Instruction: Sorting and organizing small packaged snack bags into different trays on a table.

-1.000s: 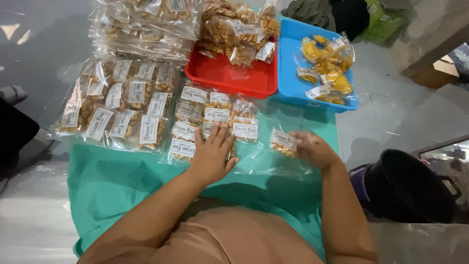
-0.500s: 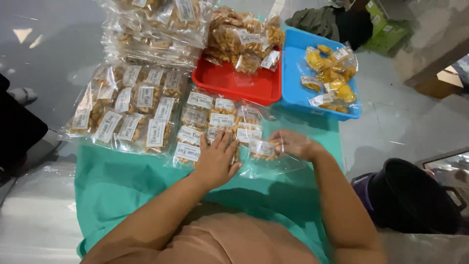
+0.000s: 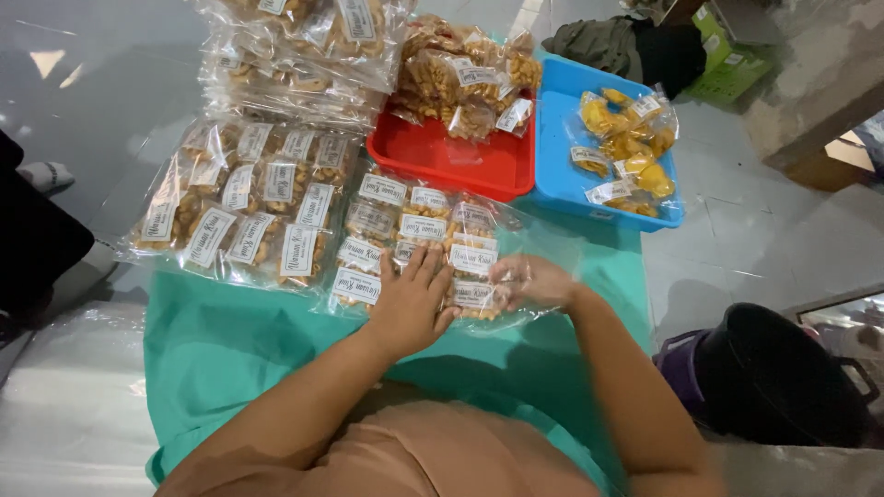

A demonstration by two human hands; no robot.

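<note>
glossy plastic snack packets (image 3: 419, 227), matt green cloth (image 3: 239, 345)

**What the view does not show**

The left hand (image 3: 410, 308) lies flat over several packets (image 3: 419, 241), hiding those beneath its palm. The right hand (image 3: 529, 281) is motion-blurred, and it sits under or inside a clear bag (image 3: 539, 248), so its fingers cannot be made out; it seems to touch a packet, though a grip cannot be confirmed. The stack (image 3: 304, 46) of bagged snacks runs off the top edge. A dark bundle (image 3: 635, 46) beyond the blue tray (image 3: 562, 138) is also cut off above. The black pot (image 3: 773, 377) at lower right is too dark to show its inside. Both arms leave the frame at the bottom.
</note>
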